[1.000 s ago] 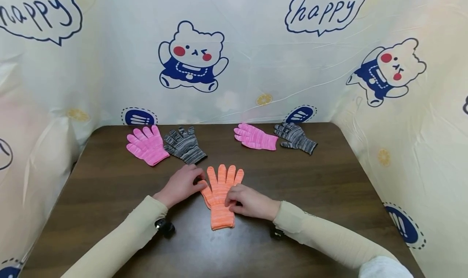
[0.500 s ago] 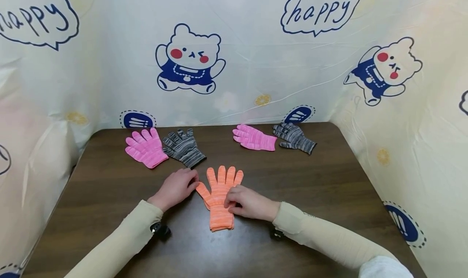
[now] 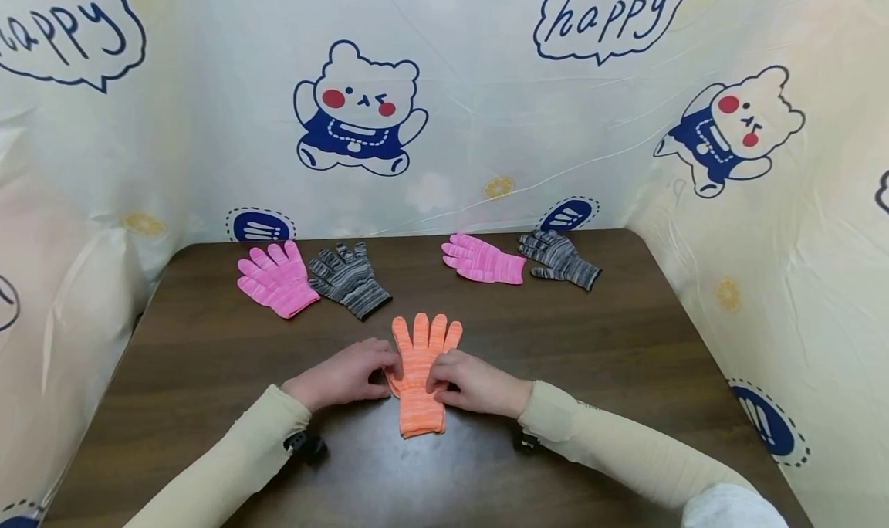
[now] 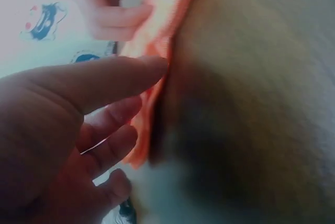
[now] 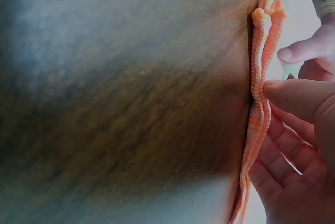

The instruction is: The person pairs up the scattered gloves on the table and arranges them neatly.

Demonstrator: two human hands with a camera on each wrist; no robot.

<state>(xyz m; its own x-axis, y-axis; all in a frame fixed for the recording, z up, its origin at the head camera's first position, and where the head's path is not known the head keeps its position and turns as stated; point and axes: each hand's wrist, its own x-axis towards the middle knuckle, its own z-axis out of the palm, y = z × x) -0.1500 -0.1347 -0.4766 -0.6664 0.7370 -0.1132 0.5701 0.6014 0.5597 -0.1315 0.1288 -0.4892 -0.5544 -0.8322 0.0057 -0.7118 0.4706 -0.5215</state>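
Observation:
An orange knitted glove (image 3: 420, 412) lies flat near the middle of the table, fingers pointing away and cuff toward me. Two layers show along its side in the right wrist view. My left hand (image 3: 347, 372) touches its left edge and covers the glove's thumb; in the left wrist view the thumb (image 4: 125, 77) and fingertips reach the orange fabric (image 4: 175, 4), spread apart. From the other side, my right hand (image 3: 479, 385) rests its bent, relaxed fingers on the palm. Its thumb (image 5: 293, 96) touches the fabric in the right wrist view.
At the back left lie a pink glove (image 3: 278, 281) and a grey striped glove (image 3: 350, 281). Another pink glove (image 3: 482, 259) and grey glove (image 3: 561, 261) lie at the back right. A printed cloth (image 3: 472, 103) hangs behind the brown table (image 3: 590, 358).
My left hand has moved from the tip of the orange glove's thumb toward me and inward, now covering that thumb. The right hand stays in place on the glove.

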